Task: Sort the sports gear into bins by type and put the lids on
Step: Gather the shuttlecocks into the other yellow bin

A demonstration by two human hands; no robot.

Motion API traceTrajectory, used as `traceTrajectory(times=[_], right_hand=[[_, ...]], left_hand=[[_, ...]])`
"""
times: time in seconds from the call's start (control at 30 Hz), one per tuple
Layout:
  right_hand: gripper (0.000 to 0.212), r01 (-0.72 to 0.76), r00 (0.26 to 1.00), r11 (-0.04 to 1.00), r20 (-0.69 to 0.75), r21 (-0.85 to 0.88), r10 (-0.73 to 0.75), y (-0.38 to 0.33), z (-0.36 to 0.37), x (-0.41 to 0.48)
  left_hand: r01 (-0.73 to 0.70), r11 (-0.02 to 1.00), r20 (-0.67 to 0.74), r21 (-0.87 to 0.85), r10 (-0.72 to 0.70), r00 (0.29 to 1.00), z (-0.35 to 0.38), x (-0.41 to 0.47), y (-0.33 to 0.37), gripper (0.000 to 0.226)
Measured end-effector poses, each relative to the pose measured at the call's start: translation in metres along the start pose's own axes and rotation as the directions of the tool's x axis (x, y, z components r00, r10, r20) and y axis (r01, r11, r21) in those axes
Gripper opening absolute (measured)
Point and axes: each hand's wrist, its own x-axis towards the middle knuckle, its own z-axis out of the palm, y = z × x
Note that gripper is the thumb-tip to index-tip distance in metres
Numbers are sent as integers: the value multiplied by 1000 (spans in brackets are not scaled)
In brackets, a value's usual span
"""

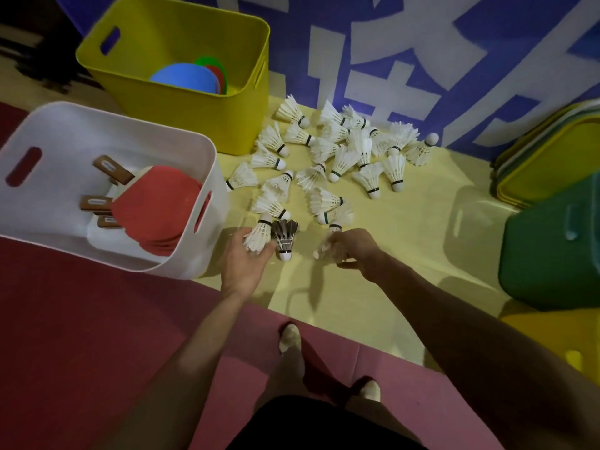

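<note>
Both your hands are down at the near edge of the shuttlecock pile.

Your left hand (246, 264) cups thumb and fingers loosely round the feathers of a white shuttlecock (259, 237) just beside the dark shuttlecock (285, 238). Your right hand (352, 251) curls round a blurred white one (326, 251). Squeeze harder and the feathers may crush; a loose hold could drop one on the way. The white bin (65, 125) of paddles (152, 206) crowds your left. Beyond, the pile (328, 157) lies scattered. The green bin (552, 248), probably their home, sits well apart at right, lids (552, 157) stacked behind it. The yellow bin (194, 118) with discs (188, 76) is farthest.
</note>
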Motion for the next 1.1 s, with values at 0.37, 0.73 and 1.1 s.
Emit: traceTrajectory(times=[0.37,0.73,1.1], right_hand=[[14,355,927,935,127,6,-353,-3,-134,-89],[20,466,883,860,-47,209,-467,98,-322,-170],[29,281,953,960,-110,-13,-281,218,-411,-175]], left_hand=[[5,889,64,-457,27,998,59,-83,111,28],[-101,849,294,-519,288,911,161,-233,215,20],[-510,855,491,-92,485,724,250,-313,223,33]])
